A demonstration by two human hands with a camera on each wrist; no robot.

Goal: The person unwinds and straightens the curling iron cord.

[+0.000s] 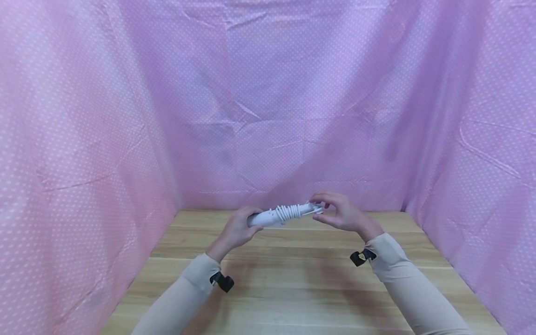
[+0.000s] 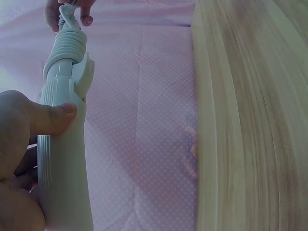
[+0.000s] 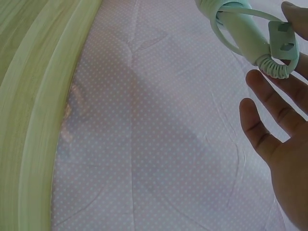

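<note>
Left fingers (image 2: pixel 53 118): wrapped around the curling iron (image 2: pixel 67 178).
Right fingers (image 3: pixel 276 103): partly open, pinching its plug (image 3: pixel 281 41).
Long axis: crosswise, plug end at right.

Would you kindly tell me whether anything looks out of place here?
Nothing looks damaged or spilled. The cord is neatly wound round the white appliance, though one loop stands loosely away from it near the right hand.

I can read no text, label, brand, number or sign in my 3 views, neither on the white corded handle (image 2: pixel 67 168) nor its plug (image 3: pixel 282 41).
</note>
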